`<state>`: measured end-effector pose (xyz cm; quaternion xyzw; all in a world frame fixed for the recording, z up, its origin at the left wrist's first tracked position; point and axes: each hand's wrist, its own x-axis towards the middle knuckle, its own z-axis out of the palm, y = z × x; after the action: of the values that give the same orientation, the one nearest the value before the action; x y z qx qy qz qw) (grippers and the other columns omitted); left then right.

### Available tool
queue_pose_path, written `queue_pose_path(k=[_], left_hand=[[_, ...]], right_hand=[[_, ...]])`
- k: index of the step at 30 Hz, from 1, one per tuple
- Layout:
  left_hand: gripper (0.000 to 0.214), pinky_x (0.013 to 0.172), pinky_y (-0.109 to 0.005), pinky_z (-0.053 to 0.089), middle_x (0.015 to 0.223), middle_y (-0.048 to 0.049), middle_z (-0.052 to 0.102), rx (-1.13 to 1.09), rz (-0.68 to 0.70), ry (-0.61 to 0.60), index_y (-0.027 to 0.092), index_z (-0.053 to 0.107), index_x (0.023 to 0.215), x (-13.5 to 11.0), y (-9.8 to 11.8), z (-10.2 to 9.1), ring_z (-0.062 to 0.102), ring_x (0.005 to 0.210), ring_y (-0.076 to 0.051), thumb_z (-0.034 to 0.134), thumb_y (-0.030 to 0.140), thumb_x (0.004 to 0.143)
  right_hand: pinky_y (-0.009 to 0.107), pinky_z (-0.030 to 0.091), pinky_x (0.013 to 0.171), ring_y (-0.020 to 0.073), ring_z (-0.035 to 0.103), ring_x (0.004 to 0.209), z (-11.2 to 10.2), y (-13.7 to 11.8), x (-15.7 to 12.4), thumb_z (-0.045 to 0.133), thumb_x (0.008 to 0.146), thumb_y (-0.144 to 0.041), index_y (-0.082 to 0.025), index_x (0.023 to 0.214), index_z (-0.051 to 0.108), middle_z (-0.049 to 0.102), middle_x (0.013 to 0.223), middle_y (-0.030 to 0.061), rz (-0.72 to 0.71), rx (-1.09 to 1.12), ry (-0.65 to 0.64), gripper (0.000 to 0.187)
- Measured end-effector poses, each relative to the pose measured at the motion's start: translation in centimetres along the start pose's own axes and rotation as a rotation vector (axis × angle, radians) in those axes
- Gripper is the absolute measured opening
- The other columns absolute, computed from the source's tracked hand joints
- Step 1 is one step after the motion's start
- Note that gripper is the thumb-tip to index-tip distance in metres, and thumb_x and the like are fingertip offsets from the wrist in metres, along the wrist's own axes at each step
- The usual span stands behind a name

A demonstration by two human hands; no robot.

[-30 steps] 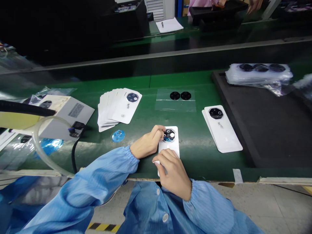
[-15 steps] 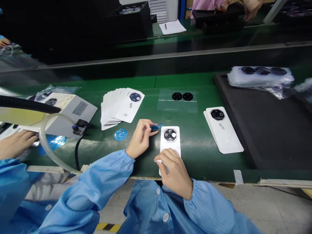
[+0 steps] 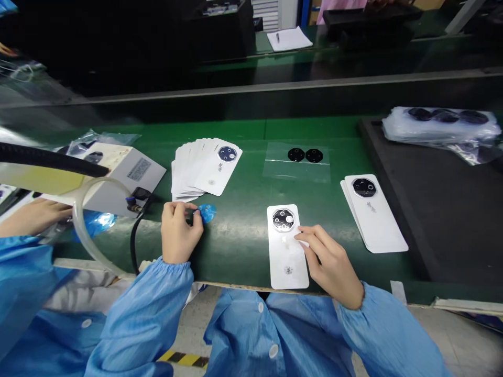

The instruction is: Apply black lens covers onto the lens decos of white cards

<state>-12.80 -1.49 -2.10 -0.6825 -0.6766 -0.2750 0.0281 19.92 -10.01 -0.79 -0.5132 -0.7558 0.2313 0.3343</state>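
A white phone back cover [image 3: 290,262] with a black octagonal camera plate [image 3: 283,220] lies flat before me. My right hand [image 3: 332,259] is at its right edge, thumb and fingertips pinched together just below the plate. A bit of white shows between them, too small to name. Off to the left, my left hand [image 3: 181,230] has its fingers closed on a piece of blue film, mostly hidden by the fingertips. Right beside them is a round blue film [image 3: 208,212] on the table; where one film ends and the other begins, I cannot tell.
A fanned stack of white covers [image 3: 212,175] lies at the back left, and more covers [image 3: 379,220] lie right. Two black plates [image 3: 305,155] rest on clear film. A black tray [image 3: 451,209] carries bagged parts. A co-worker's hand [image 3: 33,217] is near a white box [image 3: 118,178].
My left hand has moved left, away from the cover, to the round blue film. My right hand has shifted up and right to the cover's edge, uncovering its lower part.
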Motion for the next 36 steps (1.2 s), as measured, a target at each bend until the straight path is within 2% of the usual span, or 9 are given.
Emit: queue_pose_path(k=[3,6,9,11,13,19,27,32,36], left_hand=[[0.019,0.086,-0.039,0.045,0.096,-0.0105,0.059,0.023,0.020,0.028,0.015,0.062,0.099,0.1,1.2,-0.3,0.057,0.090,-0.025,0.047,0.016,0.087],[0.027,0.094,-0.040,0.042,0.106,-0.0106,0.062,-0.044,0.126,0.027,0.016,0.060,0.110,-0.5,4.1,-0.6,0.055,0.105,-0.025,0.044,0.011,0.089],[0.031,0.100,-0.038,0.041,0.124,-0.0114,0.058,-0.245,0.347,-0.180,0.018,0.053,0.123,-1.5,8.1,-0.5,0.052,0.116,-0.023,0.047,0.016,0.092],[0.047,0.104,-0.041,0.039,0.140,-0.0144,0.046,-0.311,0.488,-0.370,0.017,0.040,0.137,-2.2,10.3,0.0,0.046,0.126,-0.025,0.051,0.029,0.093],[0.065,0.107,-0.044,0.036,0.149,-0.0170,0.036,-0.315,0.565,-0.469,0.015,0.027,0.145,-2.5,11.6,0.8,0.039,0.133,-0.029,0.053,0.042,0.091],[0.075,0.110,-0.045,0.032,0.149,-0.0153,0.038,-0.326,0.563,-0.526,0.015,0.019,0.148,-2.6,11.2,2.3,0.037,0.135,-0.028,0.052,0.050,0.090],[0.074,0.111,-0.044,0.029,0.148,-0.0150,0.039,-0.318,0.549,-0.535,0.015,0.020,0.148,-2.6,11.3,2.1,0.036,0.136,-0.028,0.051,0.052,0.090],[0.080,0.112,-0.047,0.028,0.152,-0.0162,0.033,-0.318,0.535,-0.528,0.017,0.015,0.149,-2.6,11.1,2.3,0.031,0.140,-0.030,0.052,0.054,0.089],[0.079,0.108,-0.049,0.035,0.145,-0.0161,0.039,-0.405,0.499,-0.544,0.021,0.021,0.147,-2.2,11.0,2.3,0.037,0.135,-0.031,0.060,0.051,0.085]], right_hand=[[0.033,0.045,0.082,0.0195,0.057,0.094,-0.3,0.6,0.5,0.037,0.098,-0.011,-0.018,0.111,0.053,0.054,0.102,0.0074,0.019,-0.044,-0.054,0.022],[0.035,0.045,0.083,0.0208,0.054,0.092,-0.4,0.7,1.1,0.037,0.098,-0.012,-0.016,0.123,0.050,0.053,0.099,0.0079,0.025,-0.094,-0.055,0.028],[0.037,0.045,0.084,0.0224,0.051,0.094,-0.8,0.8,1.6,0.037,0.098,-0.011,-0.014,0.130,0.047,0.051,0.098,0.0087,-0.002,-0.130,-0.113,0.034],[0.038,0.046,0.083,0.0226,0.050,0.093,-1.1,1.0,1.8,0.036,0.097,-0.010,-0.015,0.131,0.047,0.051,0.097,0.0087,-0.015,-0.134,-0.163,0.036],[0.039,0.046,0.083,0.0229,0.049,0.093,-1.5,1.1,2.1,0.037,0.097,-0.009,-0.016,0.131,0.048,0.050,0.097,0.0086,-0.016,-0.136,-0.205,0.037],[0.042,0.047,0.079,0.0241,0.048,0.089,-1.7,0.8,2.9,0.036,0.095,-0.007,-0.020,0.129,0.051,0.050,0.094,0.0081,-0.002,-0.127,-0.269,0.040],[0.036,0.046,0.077,0.0203,0.053,0.083,-2.2,0.8,3.3,0.039,0.098,-0.017,-0.023,0.120,0.059,0.052,0.090,0.0055,0.115,0.012,-0.175,0.030],[0.036,0.045,0.079,0.0204,0.053,0.085,-2.2,0.8,3.5,0.038,0.098,-0.018,-0.023,0.122,0.059,0.050,0.089,0.0055,0.106,0.040,-0.208,0.032],[0.037,0.044,0.081,0.0201,0.053,0.084,-2.3,0.7,3.7,0.042,0.097,-0.023,-0.024,0.118,0.062,0.052,0.089,0.0045,0.206,0.131,-0.200,0.030]])
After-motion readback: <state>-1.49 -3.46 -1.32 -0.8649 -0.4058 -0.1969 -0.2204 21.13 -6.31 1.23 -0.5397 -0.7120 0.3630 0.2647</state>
